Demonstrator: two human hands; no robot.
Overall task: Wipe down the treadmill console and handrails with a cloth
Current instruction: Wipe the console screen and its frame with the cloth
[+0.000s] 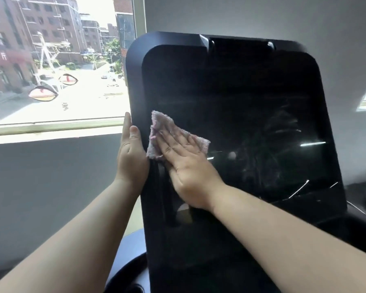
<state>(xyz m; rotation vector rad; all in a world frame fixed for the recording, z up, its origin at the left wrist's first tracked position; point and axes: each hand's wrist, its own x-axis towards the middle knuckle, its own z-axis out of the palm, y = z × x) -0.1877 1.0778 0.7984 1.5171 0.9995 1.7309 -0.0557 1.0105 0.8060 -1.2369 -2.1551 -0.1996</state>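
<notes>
Hidden or unclear: the handrails cannot be picked out; the dark curved shapes at the bottom edge are cut off and too dim to name. Both forearms run out of frame at the bottom. The cloth's point(173, 134) lower middle is covered by the right hand point(186, 166), so only its top corner and its left and right edges show. A white object at far right is clipped by the frame edge and unreadable. The console's point(230, 85) upper right corner is blurred.

Setting: console stands tilted back, in front of a plain grey wall point(40, 187). To its left a window point(57, 66) with a pale sill looks onto brick buildings and a bright street (two cartoon eye stickers sit on the glass).

Materials and shapes: console is a tall black panel with rounded corners, a matte outer frame and a glossy dark screen point(251, 123) inside it; the gloss carries faint reflections and thin bright streaks low on the right. Cloth is small, pale pink-grey, nubbly and frayed, folded roughly triangular.

Hands: right hand lies open and flat, fingers spread, pressing the cloth against the screen's left side. Left hand point(131, 157) wraps the console's left edge, thumb on the front face, fingers behind and out of sight.
</notes>
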